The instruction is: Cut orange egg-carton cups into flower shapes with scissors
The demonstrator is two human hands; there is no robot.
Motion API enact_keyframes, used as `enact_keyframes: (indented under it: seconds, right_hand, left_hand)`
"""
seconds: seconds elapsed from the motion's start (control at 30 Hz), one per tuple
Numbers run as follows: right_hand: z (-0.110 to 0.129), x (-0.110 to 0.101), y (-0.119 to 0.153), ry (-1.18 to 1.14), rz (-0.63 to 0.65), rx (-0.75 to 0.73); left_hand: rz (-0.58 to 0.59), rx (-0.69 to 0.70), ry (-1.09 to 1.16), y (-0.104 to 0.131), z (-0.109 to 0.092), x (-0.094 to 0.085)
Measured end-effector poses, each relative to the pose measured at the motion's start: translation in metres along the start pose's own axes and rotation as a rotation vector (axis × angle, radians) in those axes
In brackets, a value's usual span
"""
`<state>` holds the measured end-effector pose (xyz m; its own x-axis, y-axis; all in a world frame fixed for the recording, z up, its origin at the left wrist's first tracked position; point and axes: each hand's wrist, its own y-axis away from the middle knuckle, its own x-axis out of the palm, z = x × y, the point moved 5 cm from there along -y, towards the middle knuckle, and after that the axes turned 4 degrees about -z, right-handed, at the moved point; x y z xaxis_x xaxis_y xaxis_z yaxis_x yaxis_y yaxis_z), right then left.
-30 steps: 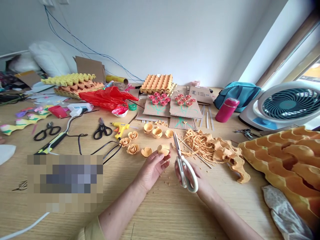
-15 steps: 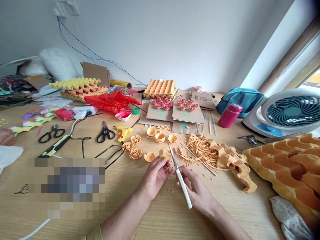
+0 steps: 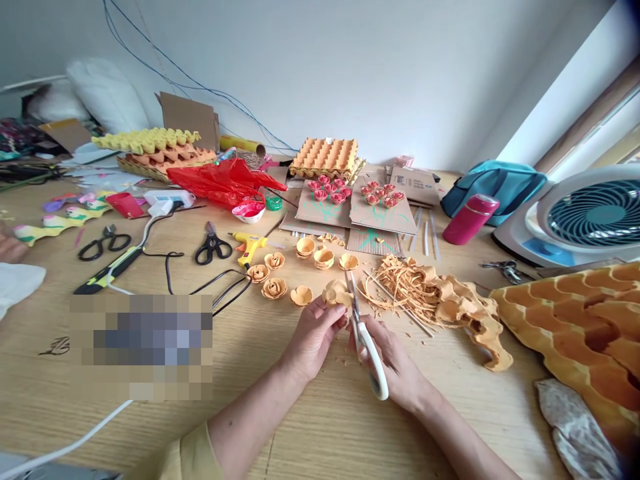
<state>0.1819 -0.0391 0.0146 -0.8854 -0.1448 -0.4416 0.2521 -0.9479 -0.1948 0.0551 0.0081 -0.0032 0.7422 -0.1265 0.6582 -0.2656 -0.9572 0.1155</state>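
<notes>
Pale wall (image 3: pixel 400 80) across the top; from here I see wooden tabletop (image 3: pixel 310 427) below, daylight upper right.

So I've got just the one view here, head-worn, looking forward and slightly down over the wooden table (image 3: pixel 310 427). Hands are pretty close in, lower middle, with the wall (image 3: pixel 380 80) filling the top.

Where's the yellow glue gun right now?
In the head view, the yellow glue gun lies left of centre on the table, between the black-handled scissors and the orange cups.
</notes>
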Motion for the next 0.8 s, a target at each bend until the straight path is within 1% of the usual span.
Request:
enact_keyframes:
  seconds: [0.2,0.4,0.67,0.8]
  right_hand:
    - [0.0011,-0.0002,-0.0004,0.046,-0.003,-0.072]
    - [-0.0009,0.0015,-0.0019,0.110,-0.024,-0.097]
    - [0.0023,0.0009,-0.0011,0.165,-0.017,-0.153]
    - [0.0020,0.0010,-0.0007,0.169,-0.002,-0.156]
  left_hand:
    - [0.013,-0.003,0.002,0.0018,0.0002,0.0049]
    - [0.048,0.002,0.007,0.0017,0.0001,0.0066]
    - [-0.035,0.007,-0.028,0.0021,-0.0021,0.0047]
    - [-0.044,0.017,-0.022,0.0018,-0.0036,0.0067]
